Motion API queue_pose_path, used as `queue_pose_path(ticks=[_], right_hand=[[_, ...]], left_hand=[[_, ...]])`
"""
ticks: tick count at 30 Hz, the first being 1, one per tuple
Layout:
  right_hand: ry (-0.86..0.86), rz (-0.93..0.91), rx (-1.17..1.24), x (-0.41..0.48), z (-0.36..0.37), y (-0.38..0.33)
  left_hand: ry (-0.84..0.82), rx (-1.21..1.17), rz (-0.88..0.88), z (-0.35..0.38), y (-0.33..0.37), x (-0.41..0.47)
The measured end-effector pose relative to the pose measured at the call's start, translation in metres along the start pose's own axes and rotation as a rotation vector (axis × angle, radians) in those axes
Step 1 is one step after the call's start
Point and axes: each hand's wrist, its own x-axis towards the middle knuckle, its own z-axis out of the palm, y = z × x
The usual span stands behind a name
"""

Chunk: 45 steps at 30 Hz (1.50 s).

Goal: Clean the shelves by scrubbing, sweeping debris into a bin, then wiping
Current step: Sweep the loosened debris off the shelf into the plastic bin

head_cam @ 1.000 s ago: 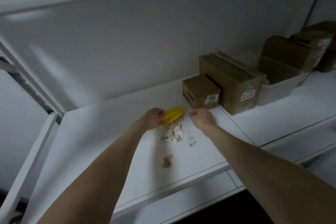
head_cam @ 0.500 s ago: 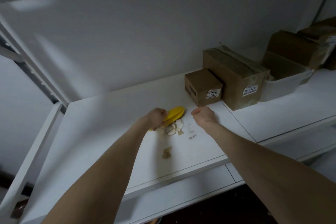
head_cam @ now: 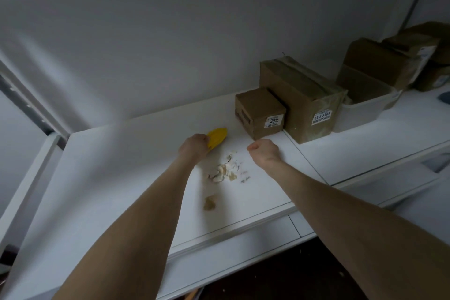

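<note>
In the middle of the frame the left hand (head_cam: 194,146) grips the near end of a yellow, ridged plastic scrubbing brush (head_cam: 217,137), fingers curled round it, with the brush's far end pointing toward the small brown cardboard box (head_cam: 258,112) just to its right. The right hand (head_cam: 264,151) rests on the white laminate shelf board (head_cam: 121,178), knuckles up and curled into a loose fist with the thumb against the forefinger; nothing shows inside it. Between and just below the two hands lies a small heap of pale, flaky debris (head_cam: 225,170), and a single brownish scrap (head_cam: 209,203) sits apart, lower, nearer the shelf's front edge. A larger taped cardboard box (head_cam: 302,97) stands touching the small one, right of centre. The step in hand looks like the scrubbing giving way to sweeping: the flakes are loosened and roughly gathered. No bin appears anywhere in view, so the next move probably calls for bringing one under the front edge, then drawing heap and stray scrap forward together without scattering the lighter flakes.
</note>
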Motion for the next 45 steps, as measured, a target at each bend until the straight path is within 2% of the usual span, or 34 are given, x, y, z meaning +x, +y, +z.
queue_pose_path(ticks=[5, 7, 10, 12, 14, 16, 18, 20, 24, 26, 29, 31, 35, 42, 45], right_hand=[[0.003, -0.001, -0.029, 0.001, 0.002, 0.002], [0.01, -0.013, -0.034, -0.001, 0.003, -0.002], [0.013, -0.022, -0.02, -0.001, 0.001, -0.005], [0.013, -0.014, -0.001, -0.001, -0.001, -0.004], [0.014, -0.008, 0.001, -0.002, -0.004, -0.002], [0.009, -0.005, -0.012, -0.003, -0.005, 0.002], [0.004, -0.005, -0.027, -0.004, -0.005, 0.005], [0.005, -0.005, -0.038, -0.005, -0.006, 0.008], [0.013, -0.017, -0.043, -0.007, -0.005, 0.005], [0.017, -0.035, -0.035, -0.006, -0.006, 0.002], [0.013, -0.043, -0.014, -0.004, -0.01, -0.002], [0.004, -0.042, -0.011, -0.004, -0.01, -0.002], [-0.009, -0.033, 0.008, -0.006, -0.005, 0.003], [-0.017, -0.048, 0.015, -0.005, 0.0, 0.008], [-0.015, -0.074, 0.013, -0.006, -0.001, 0.003]], left_hand=[[-0.263, -0.228, 0.143, -0.006, -0.001, -0.02], [-0.287, -0.237, 0.177, -0.013, -0.004, -0.025], [-0.049, -0.202, 0.21, -0.013, -0.008, -0.019], [0.094, -0.213, 0.158, -0.009, -0.007, -0.013], [0.111, -0.146, 0.101, -0.004, -0.002, -0.008], [0.053, -0.076, 0.085, 0.002, 0.005, -0.006], [-0.023, -0.063, 0.141, 0.007, 0.011, -0.008], [-0.118, -0.104, 0.199, 0.008, 0.014, -0.014], [-0.337, -0.263, 0.168, -0.01, 0.014, -0.035], [-0.281, -0.287, 0.172, -0.013, 0.01, -0.04], [0.024, -0.352, 0.131, -0.014, -0.005, -0.042], [0.147, -0.295, 0.05, -0.017, -0.017, -0.039], [0.114, -0.151, -0.121, -0.01, -0.024, -0.037], [-0.209, -0.292, 0.02, -0.003, -0.004, -0.055], [-0.034, -0.301, 0.035, -0.005, -0.007, -0.051]])
